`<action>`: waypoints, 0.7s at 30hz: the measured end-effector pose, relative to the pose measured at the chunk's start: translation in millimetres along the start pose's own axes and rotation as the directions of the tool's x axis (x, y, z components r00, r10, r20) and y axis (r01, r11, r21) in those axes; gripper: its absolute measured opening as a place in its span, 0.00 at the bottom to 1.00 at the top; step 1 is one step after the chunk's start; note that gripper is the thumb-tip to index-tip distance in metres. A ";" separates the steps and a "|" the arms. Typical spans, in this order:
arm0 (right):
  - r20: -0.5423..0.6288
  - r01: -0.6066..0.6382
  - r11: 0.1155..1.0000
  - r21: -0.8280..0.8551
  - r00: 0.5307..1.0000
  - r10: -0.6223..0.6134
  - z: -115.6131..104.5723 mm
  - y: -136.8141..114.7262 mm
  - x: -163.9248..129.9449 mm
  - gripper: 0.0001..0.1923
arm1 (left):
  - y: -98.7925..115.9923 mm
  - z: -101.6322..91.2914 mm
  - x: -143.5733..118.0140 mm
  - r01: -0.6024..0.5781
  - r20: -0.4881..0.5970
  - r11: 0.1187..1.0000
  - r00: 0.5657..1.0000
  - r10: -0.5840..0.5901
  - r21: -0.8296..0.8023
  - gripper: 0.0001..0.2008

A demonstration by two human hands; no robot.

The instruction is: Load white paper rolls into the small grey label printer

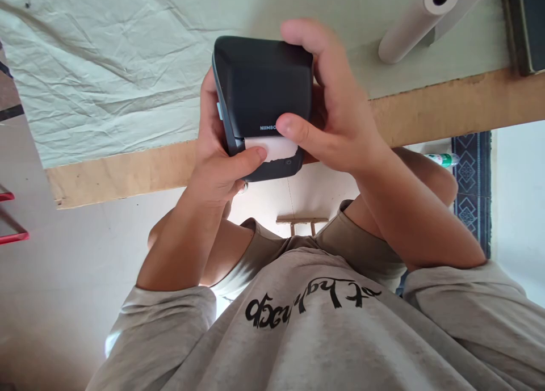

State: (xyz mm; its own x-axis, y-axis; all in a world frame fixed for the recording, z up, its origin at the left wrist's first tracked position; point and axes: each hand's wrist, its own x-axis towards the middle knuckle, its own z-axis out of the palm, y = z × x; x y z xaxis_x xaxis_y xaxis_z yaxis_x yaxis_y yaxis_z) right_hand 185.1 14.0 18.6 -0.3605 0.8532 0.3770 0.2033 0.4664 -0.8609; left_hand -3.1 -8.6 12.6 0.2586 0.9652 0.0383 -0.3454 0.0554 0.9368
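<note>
Left hand [215,161] curled round label printer [268,84] from left, thumb over paper [281,148]; right hand [343,116] grips right side, thumb hiding end of logo [267,128]. Held at near edge of worktop [128,167]; other fingers mostly hidden.

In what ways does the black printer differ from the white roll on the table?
Colour: the printer is mostly black; the roll is white.
Shape: the printer is boxy with rounded corners; the roll is a long tube with a dark hole at one end.
Place: the printer is held by the left hand and the right hand; the roll rests on the table.
Shared: both show white material, a strip on the printer's front.
</note>
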 end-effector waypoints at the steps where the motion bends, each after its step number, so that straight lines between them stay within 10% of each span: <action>1: -0.002 0.007 0.999 0.048 1.000 -0.007 0.3 1.3 0.9 0.31 | 1.3 0.4 -0.6 -0.003 0.015 1.000 1.000 0.003 -0.004 0.35; 14: -0.020 -0.018 0.994 0.112 1.000 0.020 2.9 -5.6 4.2 0.28 | 13.0 29.0 3.8 0.116 -0.269 0.989 0.954 -0.136 -0.091 0.18; 21: -0.028 0.053 0.977 0.207 0.998 -0.048 -1.5 -0.1 0.9 0.21 | 2.6 34.8 3.4 -0.056 -0.264 0.997 0.964 0.042 -0.046 0.16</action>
State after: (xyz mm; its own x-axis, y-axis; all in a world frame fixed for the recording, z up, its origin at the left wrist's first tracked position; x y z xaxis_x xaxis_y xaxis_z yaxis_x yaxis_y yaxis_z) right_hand 186.2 15.1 19.5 -0.3439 0.8361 0.4275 -0.0090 0.4523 -0.8918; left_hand 28.3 -14.1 27.2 -0.0031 0.9999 -0.0158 -0.4005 0.0132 0.9162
